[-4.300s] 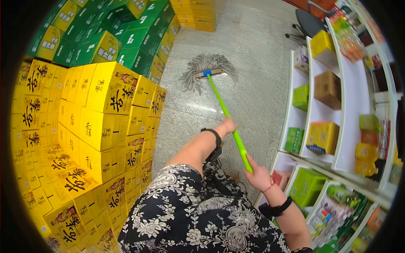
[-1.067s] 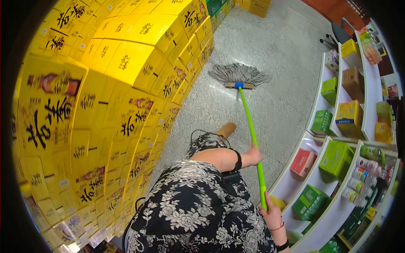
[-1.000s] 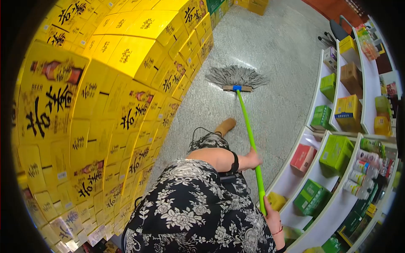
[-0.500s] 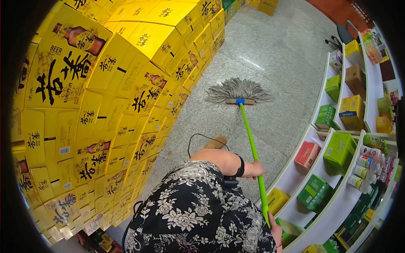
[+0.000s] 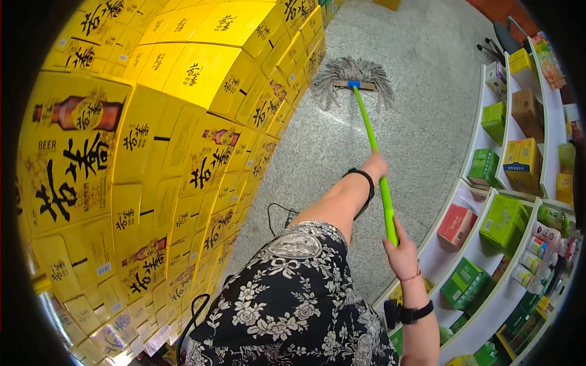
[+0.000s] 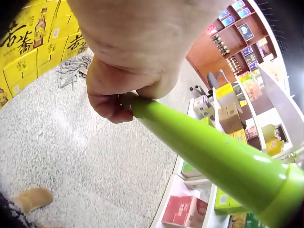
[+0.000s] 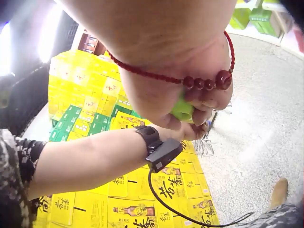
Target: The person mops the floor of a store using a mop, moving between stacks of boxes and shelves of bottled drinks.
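A mop with grey strands (image 5: 354, 68) lies on the speckled floor, its green handle (image 5: 368, 125) slanting back toward the person. The left hand (image 5: 373, 165) grips the handle partway along; in the left wrist view its fingers (image 6: 111, 109) curl round the green tube. Lower down, the right hand (image 5: 403, 251) holds the handle's near end, thumb along it. In the right wrist view the right hand (image 7: 190, 90), below a red beaded bracelet, wraps the green end (image 7: 182, 109), with the left hand beyond it.
Yellow cartons (image 5: 201, 73) are stacked high on the left. White shelves (image 5: 467, 177) with boxes and bottles curve along the right. A chair (image 5: 505, 38) stands at the far right. A shoe (image 6: 35, 198) is on the floor in the left wrist view.
The mop head has moved forward, away from the person, since half a second ago. Both hands have gone forward with the handle, and both arms are stretched further out.
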Demonstrator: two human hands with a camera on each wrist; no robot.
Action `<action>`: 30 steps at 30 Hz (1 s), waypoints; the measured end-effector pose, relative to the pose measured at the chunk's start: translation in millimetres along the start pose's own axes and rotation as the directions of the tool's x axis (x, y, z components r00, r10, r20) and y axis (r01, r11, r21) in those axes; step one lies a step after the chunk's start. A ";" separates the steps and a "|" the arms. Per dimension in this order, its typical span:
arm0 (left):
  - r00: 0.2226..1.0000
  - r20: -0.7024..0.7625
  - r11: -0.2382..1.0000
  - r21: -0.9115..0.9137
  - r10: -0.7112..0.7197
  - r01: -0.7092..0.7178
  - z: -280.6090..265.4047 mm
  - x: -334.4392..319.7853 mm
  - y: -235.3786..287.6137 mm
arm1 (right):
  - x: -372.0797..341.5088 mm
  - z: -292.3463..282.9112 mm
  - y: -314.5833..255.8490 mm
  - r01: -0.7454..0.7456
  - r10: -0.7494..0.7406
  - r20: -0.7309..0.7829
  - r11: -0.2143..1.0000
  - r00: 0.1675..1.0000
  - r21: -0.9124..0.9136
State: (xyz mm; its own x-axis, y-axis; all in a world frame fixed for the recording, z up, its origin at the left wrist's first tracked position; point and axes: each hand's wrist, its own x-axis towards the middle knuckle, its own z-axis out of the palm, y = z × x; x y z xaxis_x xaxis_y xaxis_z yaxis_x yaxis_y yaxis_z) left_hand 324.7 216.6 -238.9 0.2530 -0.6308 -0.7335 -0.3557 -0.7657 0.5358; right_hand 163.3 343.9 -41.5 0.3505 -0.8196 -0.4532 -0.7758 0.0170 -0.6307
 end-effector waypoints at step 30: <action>0.891 0.451 0.964 -0.209 -0.052 0.162 202.8 -250.3 -149.0 | -330.1 -2.8 121.3 0.002 0.018 0.197 0.995 0.980 -0.099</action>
State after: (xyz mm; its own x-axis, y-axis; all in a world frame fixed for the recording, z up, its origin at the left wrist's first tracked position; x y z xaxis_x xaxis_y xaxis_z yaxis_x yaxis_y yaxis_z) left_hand 131.9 514.0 -219.9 -0.1622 -0.4654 -0.8701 -0.1140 -0.8670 0.4851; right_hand -48.0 614.9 33.4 0.4330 -0.6904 -0.5796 -0.8233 -0.0411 -0.5662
